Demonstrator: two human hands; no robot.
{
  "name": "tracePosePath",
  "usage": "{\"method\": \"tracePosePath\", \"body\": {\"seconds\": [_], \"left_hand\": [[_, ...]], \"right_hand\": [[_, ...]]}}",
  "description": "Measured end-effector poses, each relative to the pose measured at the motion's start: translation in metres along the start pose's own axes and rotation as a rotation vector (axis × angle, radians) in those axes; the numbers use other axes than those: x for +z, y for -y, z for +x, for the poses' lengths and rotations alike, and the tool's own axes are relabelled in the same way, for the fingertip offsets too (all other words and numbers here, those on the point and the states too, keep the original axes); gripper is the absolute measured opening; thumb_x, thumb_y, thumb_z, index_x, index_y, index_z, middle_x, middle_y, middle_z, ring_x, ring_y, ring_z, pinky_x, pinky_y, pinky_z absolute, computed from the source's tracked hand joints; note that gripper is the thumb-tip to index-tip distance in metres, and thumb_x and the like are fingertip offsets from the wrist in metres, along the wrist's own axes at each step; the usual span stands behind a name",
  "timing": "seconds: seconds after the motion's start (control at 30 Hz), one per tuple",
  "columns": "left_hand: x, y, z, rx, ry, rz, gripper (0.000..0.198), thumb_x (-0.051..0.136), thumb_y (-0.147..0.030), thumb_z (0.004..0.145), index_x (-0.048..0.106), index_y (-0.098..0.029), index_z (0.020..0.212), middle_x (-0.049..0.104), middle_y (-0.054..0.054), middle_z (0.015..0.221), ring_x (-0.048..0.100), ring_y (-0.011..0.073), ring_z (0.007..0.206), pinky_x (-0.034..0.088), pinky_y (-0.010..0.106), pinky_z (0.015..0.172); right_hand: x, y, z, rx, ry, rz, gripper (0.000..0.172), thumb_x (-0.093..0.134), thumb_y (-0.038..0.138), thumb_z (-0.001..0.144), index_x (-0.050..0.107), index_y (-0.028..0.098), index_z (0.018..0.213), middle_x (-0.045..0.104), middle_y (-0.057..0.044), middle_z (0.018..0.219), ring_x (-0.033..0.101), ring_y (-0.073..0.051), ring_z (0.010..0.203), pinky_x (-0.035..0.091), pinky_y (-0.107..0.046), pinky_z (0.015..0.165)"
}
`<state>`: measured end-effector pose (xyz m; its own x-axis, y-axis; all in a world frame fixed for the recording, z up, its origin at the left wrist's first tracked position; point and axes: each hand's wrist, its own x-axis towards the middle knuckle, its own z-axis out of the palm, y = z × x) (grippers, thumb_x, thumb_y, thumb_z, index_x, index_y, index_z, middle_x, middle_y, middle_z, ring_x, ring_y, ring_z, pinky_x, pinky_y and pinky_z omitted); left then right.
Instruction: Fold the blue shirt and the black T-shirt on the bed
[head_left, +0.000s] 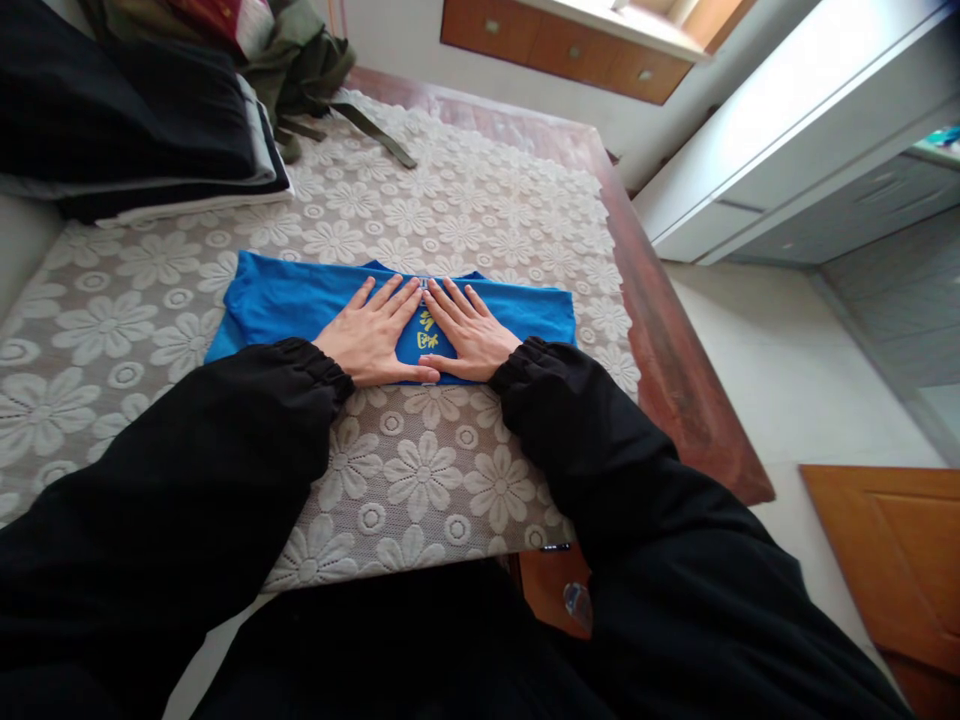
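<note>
A blue shirt [525, 312] with yellow lettering lies folded into a long, low strip across the tablecloth. Both hands rest flat on its middle, on either side of the lettering. My left hand [375, 335] has its fingers spread and pointing toward the far edge of the cloth. Mirroring it, my right hand [469, 332] also lies palm down with fingers apart. The two index fingertips come close together near the top of the shirt, and the thumbs meet near its lower edge. Part of the lettering is covered by the hands.
A flower-patterned lace tablecloth [424, 475] covers most of the wooden table [690, 420]. At the back left sits a stack of folded dark clothes [127, 110], beside an olive-green bag [300, 60] with a strap. White cabinets [780, 130] stand at the right.
</note>
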<state>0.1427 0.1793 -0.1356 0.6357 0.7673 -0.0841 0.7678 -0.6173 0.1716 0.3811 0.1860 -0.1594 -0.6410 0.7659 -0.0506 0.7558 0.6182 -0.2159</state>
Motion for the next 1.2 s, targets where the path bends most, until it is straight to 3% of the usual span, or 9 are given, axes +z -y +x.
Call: {"method": "tracePosePath", "body": {"seconds": [0.2, 0.37, 0.5, 0.73, 1.03, 1.2], "left_hand": [[-0.007, 0.017, 0.001, 0.033, 0.051, -0.027, 0.139, 0.039, -0.105, 0.081, 0.013, -0.008, 0.178, 0.013, 0.014, 0.186, 0.011, 0.0347, 0.174, -0.004, 0.042, 0.140], [-0.006, 0.022, 0.001, 0.081, 0.028, -0.005, 0.138, 0.037, -0.105, 0.081, 0.015, -0.008, 0.177, 0.014, 0.016, 0.186, 0.008, 0.0353, 0.174, -0.007, 0.044, 0.140], [-0.003, 0.020, 0.001, 0.076, 0.026, 0.012, 0.139, 0.035, -0.105, 0.081, 0.016, -0.006, 0.177, 0.013, 0.016, 0.186, 0.006, 0.0329, 0.174, -0.009, 0.044, 0.139], [-0.002, 0.017, -0.001, 0.060, -0.003, 0.034, 0.131, 0.032, -0.101, 0.087, 0.019, -0.006, 0.177, 0.017, 0.015, 0.185, 0.008, 0.0311, 0.174, -0.008, 0.043, 0.139], [-0.002, 0.018, -0.001, 0.062, -0.007, 0.010, 0.132, 0.042, -0.101, 0.085, 0.018, -0.009, 0.178, 0.018, 0.015, 0.185, 0.010, 0.0329, 0.174, -0.005, 0.046, 0.141], [-0.002, 0.019, 0.000, 0.071, 0.002, 0.015, 0.134, 0.040, -0.102, 0.085, 0.016, -0.009, 0.178, 0.015, 0.014, 0.186, 0.007, 0.0322, 0.174, -0.006, 0.047, 0.141]], "right_hand": [[-0.004, -0.011, 0.000, -0.063, 0.057, 0.028, 0.141, 0.047, 0.107, 0.082, 0.012, 0.013, 0.181, 0.003, -0.013, 0.186, -0.005, -0.041, 0.172, -0.003, -0.062, 0.140], [-0.004, -0.009, -0.002, -0.072, 0.028, 0.024, 0.140, 0.056, 0.106, 0.079, 0.014, 0.021, 0.181, 0.007, -0.012, 0.187, -0.002, -0.043, 0.172, 0.001, -0.065, 0.139], [-0.005, -0.007, -0.002, -0.063, 0.027, 0.017, 0.142, 0.057, 0.107, 0.077, 0.016, 0.020, 0.181, 0.006, -0.014, 0.187, 0.001, -0.044, 0.172, 0.003, -0.065, 0.139], [-0.004, -0.005, -0.003, -0.056, -0.010, -0.004, 0.140, 0.052, 0.109, 0.078, 0.014, 0.023, 0.181, 0.006, -0.012, 0.187, -0.003, -0.043, 0.172, -0.005, -0.067, 0.137], [-0.005, -0.006, -0.004, -0.070, -0.014, 0.016, 0.139, 0.056, 0.105, 0.080, 0.017, 0.019, 0.181, 0.008, -0.014, 0.186, 0.000, -0.043, 0.172, 0.000, -0.066, 0.139], [-0.002, -0.008, -0.003, -0.068, -0.013, 0.028, 0.143, 0.055, 0.105, 0.080, 0.017, 0.011, 0.180, 0.007, -0.018, 0.185, -0.002, -0.042, 0.172, -0.002, -0.065, 0.139]]}}
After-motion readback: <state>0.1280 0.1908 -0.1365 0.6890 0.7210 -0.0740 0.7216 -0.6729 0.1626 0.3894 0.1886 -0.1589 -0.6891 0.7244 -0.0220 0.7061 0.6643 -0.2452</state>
